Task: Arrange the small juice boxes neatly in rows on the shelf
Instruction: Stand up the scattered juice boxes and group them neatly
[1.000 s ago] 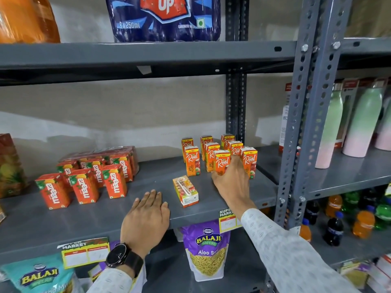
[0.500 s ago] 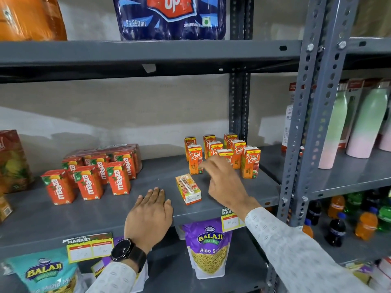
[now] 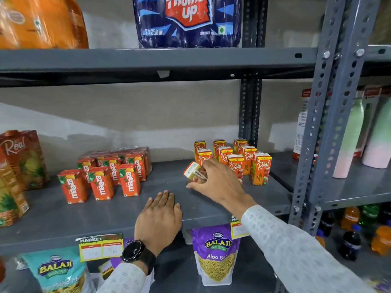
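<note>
Shelf: grey metal shelf (image 3: pixel 53 220) at chest height, carrying two groups of small cartons with bare space between them.
Right group: the Real juice boxes (image 3: pixel 260 168), orange and yellow with a white script logo, stand upright in staggered rows at the far right of the shelf, close beside one another.
Left group: red-orange Maaza cartons (image 3: pixel 129 180) stand upright near the middle-left; behind them sits a shrink-wrapped pack of the same kind.
Far left: a tall Real carton (image 3: pixel 23 159) at the shelf's left end.
Held box: one juice box (image 3: pixel 193 172) is lifted off the shelf and tilted, its white straw side facing up and left, just in front of the near-left corner of the Real group.
Right hand: the right hand (image 3: pixel 220 182) grips that juice box with fingers curled around it; the patterned sleeve runs off to the lower right.
Left hand: the left hand (image 3: pixel 158 216) lies flat and open, palm down, on the near edge of the shelf, a black watch (image 3: pixel 135 251) on the wrist.
Below: Balaji snack bags (image 3: pixel 215 252) hang under the shelf edge, beside price labels.
Above: a Thums Up bottle pack (image 3: pixel 188 20) on the upper shelf.
Change: half a second ago the same box lay flat on the shelf between the hands; it is now up in the right hand's grasp.
</note>
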Tool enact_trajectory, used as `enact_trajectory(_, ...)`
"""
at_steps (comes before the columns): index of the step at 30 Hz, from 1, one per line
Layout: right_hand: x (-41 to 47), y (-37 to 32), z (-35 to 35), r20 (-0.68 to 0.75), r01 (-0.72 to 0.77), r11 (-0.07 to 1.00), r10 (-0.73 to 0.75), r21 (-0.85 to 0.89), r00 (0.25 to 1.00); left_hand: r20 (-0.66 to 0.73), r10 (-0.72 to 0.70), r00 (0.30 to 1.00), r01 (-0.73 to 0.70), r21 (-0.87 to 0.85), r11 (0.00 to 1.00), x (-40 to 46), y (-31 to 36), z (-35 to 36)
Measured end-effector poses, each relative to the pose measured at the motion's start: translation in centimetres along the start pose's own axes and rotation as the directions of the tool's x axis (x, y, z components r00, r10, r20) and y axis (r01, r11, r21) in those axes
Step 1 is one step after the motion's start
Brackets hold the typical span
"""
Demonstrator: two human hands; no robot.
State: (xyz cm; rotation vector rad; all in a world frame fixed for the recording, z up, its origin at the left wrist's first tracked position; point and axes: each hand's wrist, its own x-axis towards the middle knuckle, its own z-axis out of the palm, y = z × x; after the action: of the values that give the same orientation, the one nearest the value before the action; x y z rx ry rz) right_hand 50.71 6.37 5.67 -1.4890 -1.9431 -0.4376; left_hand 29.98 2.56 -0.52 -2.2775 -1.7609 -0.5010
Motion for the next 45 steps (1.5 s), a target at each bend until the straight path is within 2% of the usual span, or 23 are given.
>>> enact_trajectory(2, -0.2, -0.6, 0.6, -0.092, -0.171, 0.98, 0.181, 0.103, 0.979, -0.005, -0.001, 1.0, 0.001, 0.009, 1.0, 0.0, 0.0, 0.0)
enact_trajectory(5, -0.8, -1.1, 1.5, -0.141, -0.338, 0.91, 0.377, 0.24, 0.915, -0.014, -0.008, 1.0, 0.008, 0.024, 1.0, -0.1, 0.2, -0.3)
enact_trajectory(9, -1.2, -1.4, 2.5, -0.165, -0.428, 0.853, 0.488, 0.299, 0.857, -0.009, -0.007, 1.0, 0.007, 0.038, 0.999, 0.0, 0.3, -0.3)
enact_trajectory(18, -1.0, -1.3, 2.5, -0.181, -0.441, 0.847, 0.503, 0.296, 0.845, -0.005, 0.006, 1.0, -0.005, 0.03, 1.0, -0.2, 0.4, -0.5)
enact_trajectory(34, -1.0, -1.8, 3.1, -0.182, -0.393, 0.907, 0.416, 0.15, 0.891, 0.002, 0.003, 1.0, -0.003, 0.055, 0.998, 0.0, 0.2, -0.1)
enact_trajectory(45, -1.4, -1.8, 3.0, -0.168, -0.355, 0.908, 0.394, 0.222, 0.903, 0.007, 0.018, 1.0, -0.018, 0.038, 0.999, -0.1, 0.3, -0.2)
